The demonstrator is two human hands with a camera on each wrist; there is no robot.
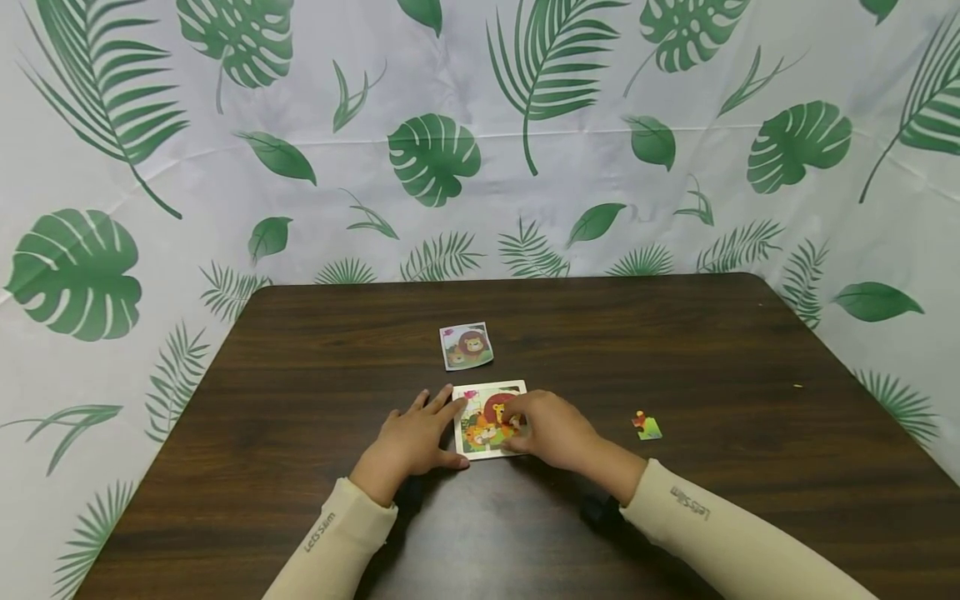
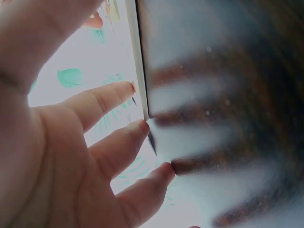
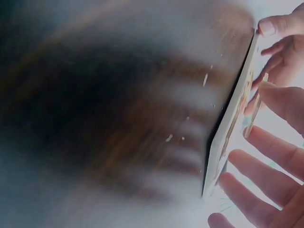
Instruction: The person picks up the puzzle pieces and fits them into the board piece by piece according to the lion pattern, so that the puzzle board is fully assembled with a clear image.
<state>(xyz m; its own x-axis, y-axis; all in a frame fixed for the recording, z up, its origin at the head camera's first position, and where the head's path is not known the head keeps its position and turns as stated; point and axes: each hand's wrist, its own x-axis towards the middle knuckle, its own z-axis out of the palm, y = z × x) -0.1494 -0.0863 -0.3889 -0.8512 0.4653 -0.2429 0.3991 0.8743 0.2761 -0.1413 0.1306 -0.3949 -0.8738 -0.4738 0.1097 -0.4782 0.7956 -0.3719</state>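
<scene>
A square jigsaw puzzle board point(image 1: 487, 455) with a pale frame and a lion picture lies on the table before me. My left hand point(image 1: 408, 440) is spread at its left side, fingers extended, fingertips touching or close to the frame; the left wrist view shows them along the board's edge point(image 2: 139, 61). Over the board's right part, my right hand point(image 1: 558, 429) pinches a thin puzzle piece point(image 3: 256, 109) between thumb and forefinger, tilted just above the surface. The piece's printed face is hidden from the right wrist camera.
Behind the board lies a small picture card point(image 1: 467, 347) with a matching lion scene. A loose puzzle piece point(image 1: 647, 426), green and yellow with some red, sits to the right. A leaf-patterned cloth point(image 1: 570, 192) hangs behind the dark wooden table point(image 1: 337, 350).
</scene>
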